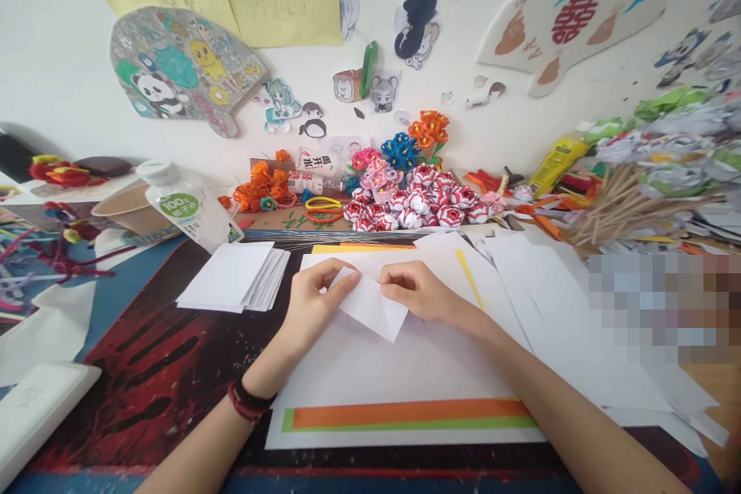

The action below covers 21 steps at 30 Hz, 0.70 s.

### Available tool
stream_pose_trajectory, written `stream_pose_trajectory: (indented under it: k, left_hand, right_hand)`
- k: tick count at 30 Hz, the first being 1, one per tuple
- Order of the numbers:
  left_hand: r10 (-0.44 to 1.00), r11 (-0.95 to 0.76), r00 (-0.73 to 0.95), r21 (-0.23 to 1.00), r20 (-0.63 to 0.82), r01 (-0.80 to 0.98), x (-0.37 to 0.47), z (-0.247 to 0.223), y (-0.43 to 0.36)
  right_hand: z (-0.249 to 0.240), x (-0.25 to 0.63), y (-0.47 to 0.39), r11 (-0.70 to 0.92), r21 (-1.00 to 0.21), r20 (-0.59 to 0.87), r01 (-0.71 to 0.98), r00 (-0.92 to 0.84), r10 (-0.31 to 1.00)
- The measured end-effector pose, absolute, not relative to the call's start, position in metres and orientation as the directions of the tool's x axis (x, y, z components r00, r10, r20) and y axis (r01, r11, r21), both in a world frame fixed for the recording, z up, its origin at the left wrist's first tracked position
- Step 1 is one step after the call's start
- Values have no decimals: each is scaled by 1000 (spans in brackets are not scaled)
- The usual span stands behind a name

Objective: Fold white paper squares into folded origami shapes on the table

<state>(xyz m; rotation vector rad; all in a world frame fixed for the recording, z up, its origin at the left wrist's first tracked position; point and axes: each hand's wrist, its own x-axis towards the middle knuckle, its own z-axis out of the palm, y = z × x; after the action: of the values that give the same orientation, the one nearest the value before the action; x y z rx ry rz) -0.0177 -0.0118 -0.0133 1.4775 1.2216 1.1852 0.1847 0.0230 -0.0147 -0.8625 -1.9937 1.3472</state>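
Observation:
Between my two hands a small white sheet of paper (375,310) is held up, one corner pointing down towards me. My left hand (317,295) pinches its left edge between thumb and fingers. At the upper right edge my right hand (414,289) is closed, thumb against curled fingers, on the same sheet. Beneath both hands lie large white sheets (405,370). Across their near end run an orange paper strip (405,413) and a green paper strip (417,428). Left of my left hand sits a stack of white paper squares (231,278).
A white bottle (188,204) leans behind the stack. Red-and-white paper flowers (422,201) and orange flowers (263,185) line the wall. Wooden sticks (614,204) lie at the right, above more white sheets (556,301). A white box (46,417) occupies the near left.

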Motion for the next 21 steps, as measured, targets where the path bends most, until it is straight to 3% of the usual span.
stream_pose_trajectory:
  k: [7, 18, 21]
  left_hand:
    - [983, -180, 17, 963, 180, 201, -17, -14, -12]
    - [916, -183, -369, 982, 155, -43, -43, -7, 4]
    - [915, -171, -375, 985, 147, -32, -48, -8, 7]
  right_hand:
    - [-14, 184, 23, 288, -931, 100, 223, -604, 791]
    - [-20, 190, 28, 227, -934, 21, 278, -588, 809]
    - [-21, 187, 28, 190, -954, 31, 230, -555, 831]
